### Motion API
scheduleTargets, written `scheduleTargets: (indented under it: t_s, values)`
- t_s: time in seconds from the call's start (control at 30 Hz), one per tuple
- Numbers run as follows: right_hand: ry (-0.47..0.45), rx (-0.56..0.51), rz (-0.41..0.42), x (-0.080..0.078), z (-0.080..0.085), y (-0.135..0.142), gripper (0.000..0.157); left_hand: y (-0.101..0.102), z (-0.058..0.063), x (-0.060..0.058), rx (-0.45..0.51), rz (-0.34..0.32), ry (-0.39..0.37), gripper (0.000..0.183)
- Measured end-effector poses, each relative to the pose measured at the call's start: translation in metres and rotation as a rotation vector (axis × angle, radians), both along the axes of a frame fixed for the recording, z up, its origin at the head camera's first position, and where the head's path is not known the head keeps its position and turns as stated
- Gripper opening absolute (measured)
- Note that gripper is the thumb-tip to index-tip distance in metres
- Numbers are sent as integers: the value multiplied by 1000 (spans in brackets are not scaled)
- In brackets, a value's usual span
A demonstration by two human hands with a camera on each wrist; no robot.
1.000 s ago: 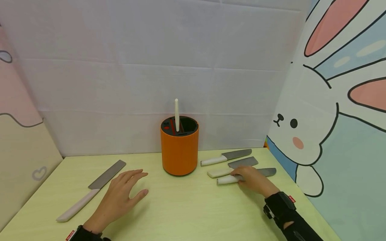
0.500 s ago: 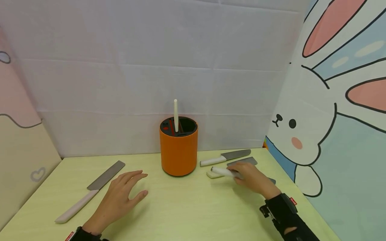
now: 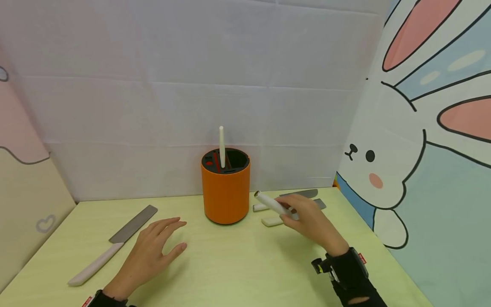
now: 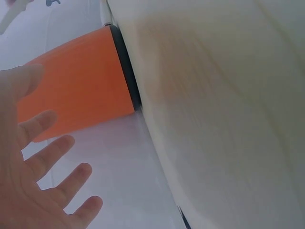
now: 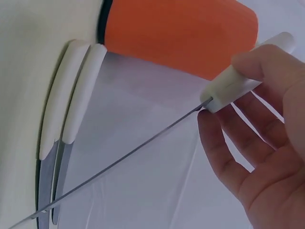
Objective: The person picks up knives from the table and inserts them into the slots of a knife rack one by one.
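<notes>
My right hand [image 3: 308,217] grips a knife by its white handle [image 3: 271,203], lifted above the table with the handle end tilted up toward the left. In the right wrist view its thin blade [image 5: 128,160] slants down to the lower left. Under and behind that hand lie two other knives, one with a pale handle [image 3: 271,221] and a farther one with a grey blade [image 3: 307,193]. My left hand [image 3: 149,249] hovers with fingers spread, holding nothing. Beside it lies a knife with a broad grey blade [image 3: 134,224]. An orange knife block [image 3: 225,196] stands upright at the back middle.
A slim white handle [image 3: 222,147] sticks up from the block's black slotted top [image 3: 215,162]. The pale table [image 3: 230,264] ends at a white cloth backdrop [image 3: 153,106]. A rabbit-patterned panel [image 3: 441,204] rises on the right side.
My right hand has picked the nearest right-hand knife off the table, raised it and carried it left toward the block. The left hand has stayed in place.
</notes>
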State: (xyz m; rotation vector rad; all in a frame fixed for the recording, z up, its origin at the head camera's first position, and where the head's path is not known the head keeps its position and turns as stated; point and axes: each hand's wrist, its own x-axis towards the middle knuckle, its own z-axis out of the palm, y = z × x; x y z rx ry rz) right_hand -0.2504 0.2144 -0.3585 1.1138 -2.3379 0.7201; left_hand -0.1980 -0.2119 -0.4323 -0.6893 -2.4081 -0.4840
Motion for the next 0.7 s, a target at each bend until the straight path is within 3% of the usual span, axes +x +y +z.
scheduleTargets:
  t_s: [0.33,0.7]
  values:
    - [-32,-147,-2,9,15,-31,44,0,1,1,-7,-3,7,50]
    - [-148,-335,9,20,27,-69,39,0,-1,0,-2,-1,1,52]
